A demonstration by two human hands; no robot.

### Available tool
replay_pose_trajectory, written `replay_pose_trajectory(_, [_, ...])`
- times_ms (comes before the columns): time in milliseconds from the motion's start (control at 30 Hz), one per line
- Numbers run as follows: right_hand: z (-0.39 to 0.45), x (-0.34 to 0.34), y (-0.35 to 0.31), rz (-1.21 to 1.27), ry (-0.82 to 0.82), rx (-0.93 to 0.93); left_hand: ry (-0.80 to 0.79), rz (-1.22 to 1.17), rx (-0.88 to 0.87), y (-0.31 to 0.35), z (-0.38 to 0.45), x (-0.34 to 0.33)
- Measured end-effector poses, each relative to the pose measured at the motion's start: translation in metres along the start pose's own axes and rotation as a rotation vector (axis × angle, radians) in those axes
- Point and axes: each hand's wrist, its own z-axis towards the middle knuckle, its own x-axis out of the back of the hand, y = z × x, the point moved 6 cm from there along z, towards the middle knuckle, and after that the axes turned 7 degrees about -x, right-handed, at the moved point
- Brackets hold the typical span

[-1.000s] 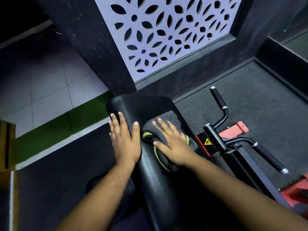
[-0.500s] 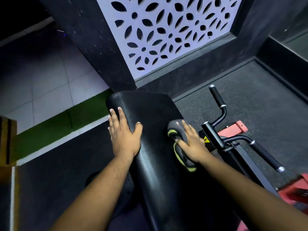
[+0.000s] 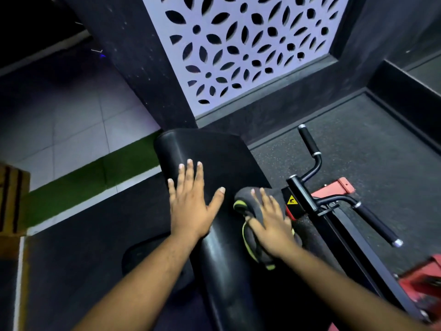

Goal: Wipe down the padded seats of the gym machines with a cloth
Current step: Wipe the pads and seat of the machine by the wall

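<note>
Left hand re-spread on the pad, cloth at its right edge

Since a moment ago the left hand (image 3: 191,206) has flattened, fingers splayed on the black padded seat (image 3: 214,151) at centre frame; the right hand (image 3: 269,225), fingers straight, presses the grey, green-edged cloth (image 3: 248,237) against the pad's right side, beside the black handlebar (image 3: 310,144).

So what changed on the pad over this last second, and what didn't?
The right hand swept the cloth from the middle of the black pad to its right edge, where it now presses it. The left hand stayed flat on the pad, fingers now spread. The handlebars stayed put.
</note>
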Motion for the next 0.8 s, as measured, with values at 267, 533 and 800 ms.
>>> replay_pose_trajectory(267, [0.100, 0.023, -0.104, 0.096, 0.070, 0.017, 0.057, -0.066, -0.036, -0.001, 0.005, 0.000])
replay_pose_trajectory(533, [-0.025, 0.000, -0.040, -0.018, -0.012, 0.212, 0.066, -0.198, -0.069, -0.004, 0.001, 0.003])
replay_pose_trajectory(800, [0.023, 0.012, -0.078, 0.092, 0.034, 0.076, 0.045, -0.196, -0.078, -0.005, 0.002, 0.002])
